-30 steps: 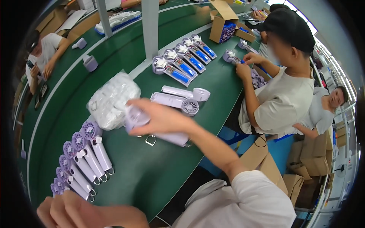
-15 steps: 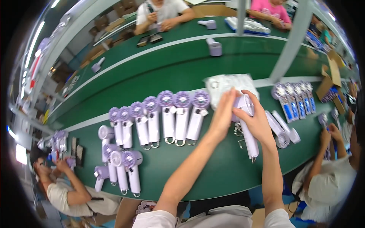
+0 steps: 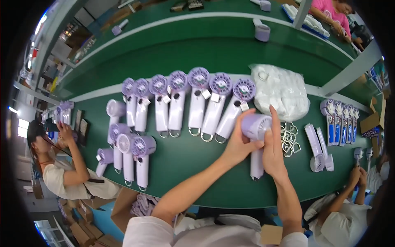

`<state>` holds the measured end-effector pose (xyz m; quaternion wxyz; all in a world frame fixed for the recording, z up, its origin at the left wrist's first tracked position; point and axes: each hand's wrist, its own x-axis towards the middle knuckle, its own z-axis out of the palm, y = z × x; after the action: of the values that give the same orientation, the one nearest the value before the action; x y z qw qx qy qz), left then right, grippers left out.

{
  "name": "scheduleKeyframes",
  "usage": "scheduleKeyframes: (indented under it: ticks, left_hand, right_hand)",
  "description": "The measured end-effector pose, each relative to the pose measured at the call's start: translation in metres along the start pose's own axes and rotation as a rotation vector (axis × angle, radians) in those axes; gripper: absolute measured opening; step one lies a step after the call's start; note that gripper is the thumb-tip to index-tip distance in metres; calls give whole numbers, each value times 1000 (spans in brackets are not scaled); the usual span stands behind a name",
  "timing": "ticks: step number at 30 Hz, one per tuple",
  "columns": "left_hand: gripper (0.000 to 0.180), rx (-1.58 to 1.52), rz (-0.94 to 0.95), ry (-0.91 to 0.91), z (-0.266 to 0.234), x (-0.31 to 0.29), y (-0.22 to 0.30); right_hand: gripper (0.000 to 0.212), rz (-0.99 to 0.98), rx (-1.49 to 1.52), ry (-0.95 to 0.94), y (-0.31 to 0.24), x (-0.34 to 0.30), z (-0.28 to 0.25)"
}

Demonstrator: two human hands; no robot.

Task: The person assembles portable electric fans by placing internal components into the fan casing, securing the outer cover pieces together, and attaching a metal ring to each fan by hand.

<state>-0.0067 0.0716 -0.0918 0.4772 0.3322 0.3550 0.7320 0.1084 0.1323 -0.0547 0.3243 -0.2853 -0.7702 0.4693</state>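
Here, white bag (image 3: 280, 91), lilac fan (image 3: 256, 140), both hands.

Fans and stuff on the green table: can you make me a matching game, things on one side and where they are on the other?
Things:
1. lilac fan
2. white bag
3. metal clips
4. row of fans

Places:
A. loose pile just right of the hands
B. lined up side by side, heads away from the person
C. held in both the left hand and right hand
D. behind the hands, past the clips

Pairs: 1-C, 2-D, 3-A, 4-B
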Motion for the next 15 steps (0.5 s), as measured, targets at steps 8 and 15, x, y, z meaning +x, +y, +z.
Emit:
scheduleKeyframes:
  ticks: [8,15]
  left_hand:
    - [58,-36,-68,106,-4,1,18]
    - [59,-114,-135,126,-3,-7,10]
  right_hand:
    - [31,234,343,142,-9,9,-9]
    - [34,256,593,-93,-14,8,-9]
